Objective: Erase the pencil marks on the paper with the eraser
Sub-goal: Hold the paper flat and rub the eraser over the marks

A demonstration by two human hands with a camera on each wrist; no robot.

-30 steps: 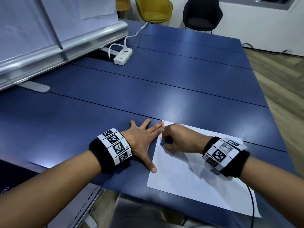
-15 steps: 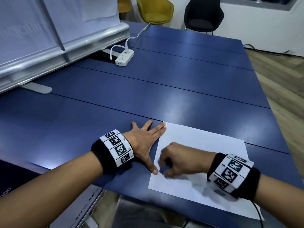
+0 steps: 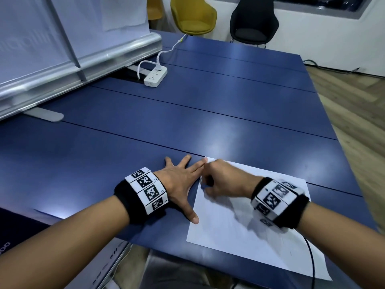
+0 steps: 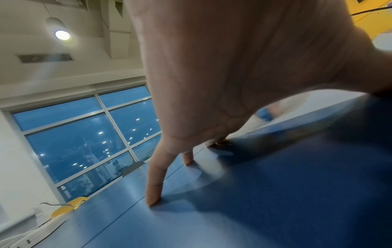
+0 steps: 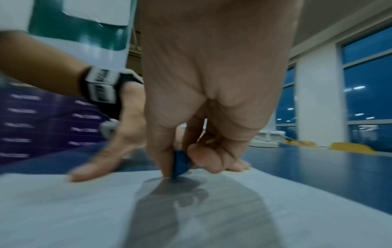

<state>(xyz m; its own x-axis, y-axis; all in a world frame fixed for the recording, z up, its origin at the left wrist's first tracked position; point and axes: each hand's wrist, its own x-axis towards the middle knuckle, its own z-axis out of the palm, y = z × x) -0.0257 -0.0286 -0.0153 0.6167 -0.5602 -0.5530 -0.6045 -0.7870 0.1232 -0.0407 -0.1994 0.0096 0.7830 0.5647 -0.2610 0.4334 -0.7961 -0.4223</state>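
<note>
Fingers [image 3: 188, 163] of the left hand [image 3: 179, 180] lie straight and spread on the blue table [image 3: 229, 122], index tip and thumb tip touching the left edge of the one sheet of paper [image 3: 239, 232]. Just right of them the right hand [image 3: 223, 180] pinches the one blue eraser [image 5: 180, 163] between thumb and curled fingers, pressed on the sheet near its far left corner; bare paper runs rightward and nearer, faint marks blurred
</note>
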